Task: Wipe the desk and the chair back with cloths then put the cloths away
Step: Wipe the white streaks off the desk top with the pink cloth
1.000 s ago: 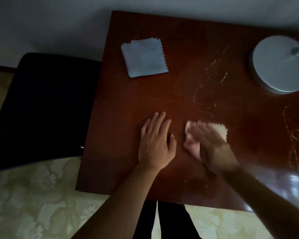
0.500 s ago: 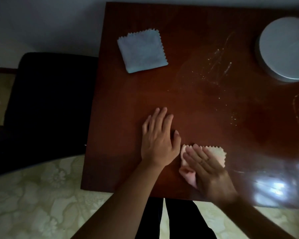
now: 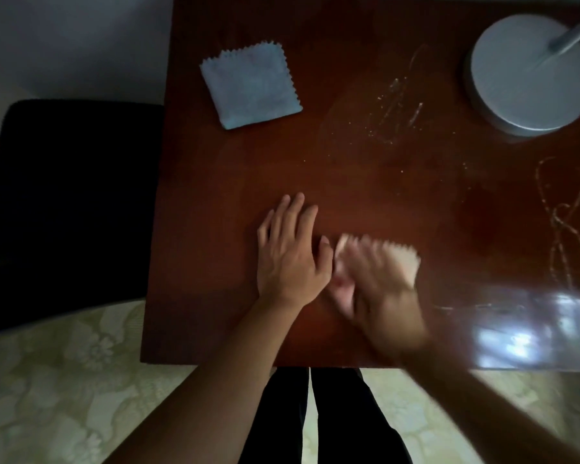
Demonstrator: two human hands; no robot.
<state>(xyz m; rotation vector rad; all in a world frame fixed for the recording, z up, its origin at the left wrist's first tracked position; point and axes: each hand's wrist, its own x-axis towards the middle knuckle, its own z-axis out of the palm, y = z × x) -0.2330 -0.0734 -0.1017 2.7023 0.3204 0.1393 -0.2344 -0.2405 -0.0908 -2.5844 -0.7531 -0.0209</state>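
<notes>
We see the left hand [image 3: 290, 259] flat and open on the desk [image 3: 215, 202]; beside it the blurred right hand [image 3: 379, 289] presses a pink cloth [image 3: 404, 261] flat. A blue cloth [image 3: 250, 85] lies well beyond the left hand.

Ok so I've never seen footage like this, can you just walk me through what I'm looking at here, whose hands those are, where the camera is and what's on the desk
No machine here: a person wears a camera on the head, looking down at their own two hands over a dark wooden desk. The left hand lies flat on the wood with straight fingers and holds nothing. The right hand, blurred by motion, presses a pale pink cloth against the desk. A folded light blue cloth lies untouched near the far left corner. The round grey lamp base stands at the far right, with smears on the wood beside it. A black chair stands to the left.
</notes>
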